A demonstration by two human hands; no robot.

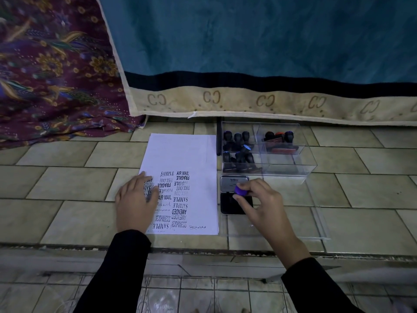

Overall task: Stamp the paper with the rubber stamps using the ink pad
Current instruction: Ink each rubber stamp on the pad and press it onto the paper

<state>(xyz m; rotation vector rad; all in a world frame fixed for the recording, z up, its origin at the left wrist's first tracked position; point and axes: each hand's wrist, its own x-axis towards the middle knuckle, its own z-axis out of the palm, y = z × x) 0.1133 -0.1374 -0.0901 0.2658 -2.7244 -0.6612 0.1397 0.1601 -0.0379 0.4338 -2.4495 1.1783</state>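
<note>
"Well, where's the stamp point(240, 190)?"
"Purple-capped, pinched by the right hand point(261, 201) with fingertips curled, on or just above the black ink pad point(232, 206) beside the paper point(180, 152). The left hand point(135, 201) lies flat, pinning the sheet."
"Risks?"
"Likely over-inking the rubber, so it smears. Thin paper could slide on glossy tile point(67, 177), and prints point(179, 199) already crowd together."

White stamped paper sheet point(180, 152): 1. Open black ink pad point(228, 205): 1. Clear plastic compartment box point(286, 164): 1. Purple-topped rubber stamp point(239, 190) outside box: 1. Boxed dark-handled stamps point(238, 137): several, exact count unclear.
</note>
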